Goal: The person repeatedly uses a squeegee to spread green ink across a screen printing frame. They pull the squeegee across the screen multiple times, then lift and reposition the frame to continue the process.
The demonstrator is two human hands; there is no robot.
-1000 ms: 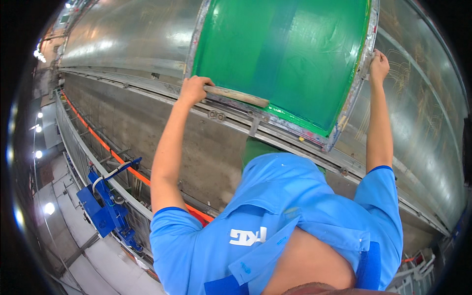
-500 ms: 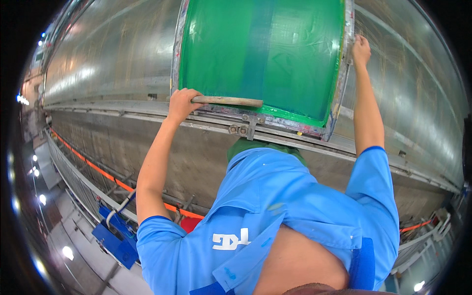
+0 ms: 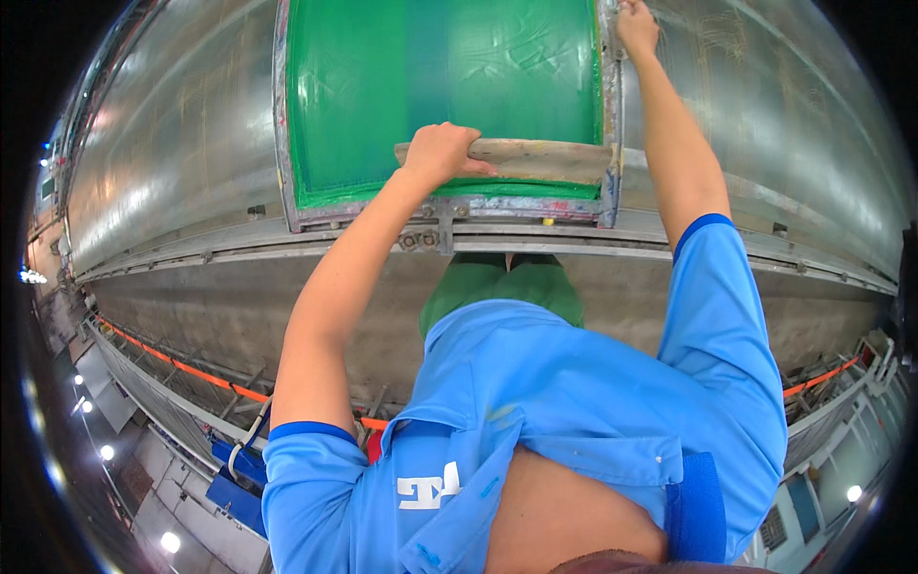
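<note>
A screen-printing frame (image 3: 282,124) with a metal, ink-stained rim and a taut green screen (image 3: 440,86) lies in front of me on a long table. My left hand (image 3: 440,153) grips a wooden squeegee (image 3: 545,161) near its left end. The squeegee stretches across the near part of the screen, its right end reaching the right rim. At the frame's right side, my right hand (image 3: 638,31) has its fingers closed on the rim, farther from me than the left hand.
The shiny translucent table surface (image 3: 172,124) extends to both sides. Along its near edge runs a metal rail (image 3: 669,242) with a bolted bracket (image 3: 445,234) by the frame. An orange strip (image 3: 182,362) and blue equipment (image 3: 234,502) lie low on the left.
My left hand has carried the squeegee rightward and away from me, over the screen's near part. In view, the frame and my right hand have shifted left and farther up.
</note>
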